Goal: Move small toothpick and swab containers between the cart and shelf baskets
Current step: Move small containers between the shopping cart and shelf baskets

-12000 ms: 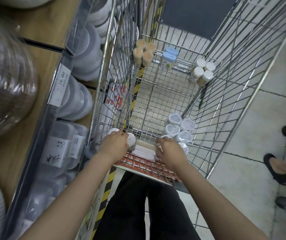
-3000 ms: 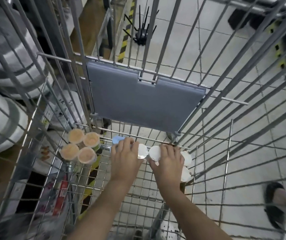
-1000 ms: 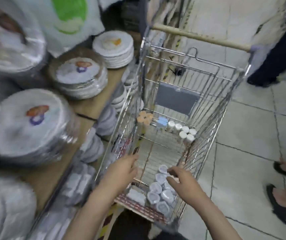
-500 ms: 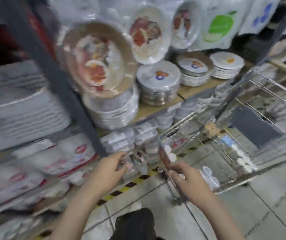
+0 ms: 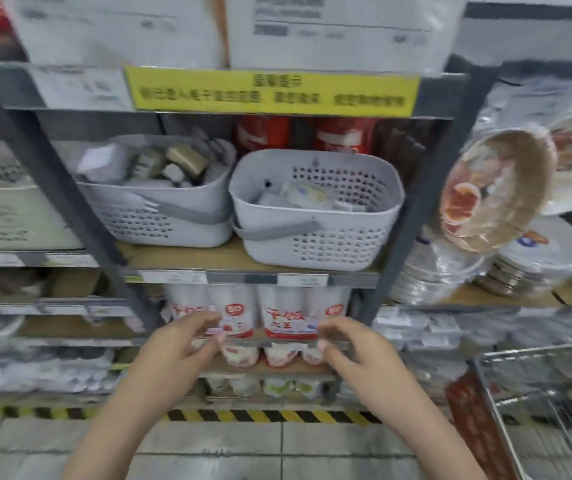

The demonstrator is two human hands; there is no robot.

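I've swung off the cart [image 5: 534,403] onto the shelf now: two grey baskets [image 5: 315,216] up ahead, small containers inside. My left hand [image 5: 177,351] and right hand [image 5: 357,355] are raised, fingers loosely spread, holding nothing.

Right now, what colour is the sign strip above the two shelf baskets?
Yellow with blurred dark print, on the sign strip above both baskets; seen in the head view.

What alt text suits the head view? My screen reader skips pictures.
Two empty hands, left and right, reach toward a shop shelf holding two grey baskets, left basket and right basket. A cart stands at lower right.
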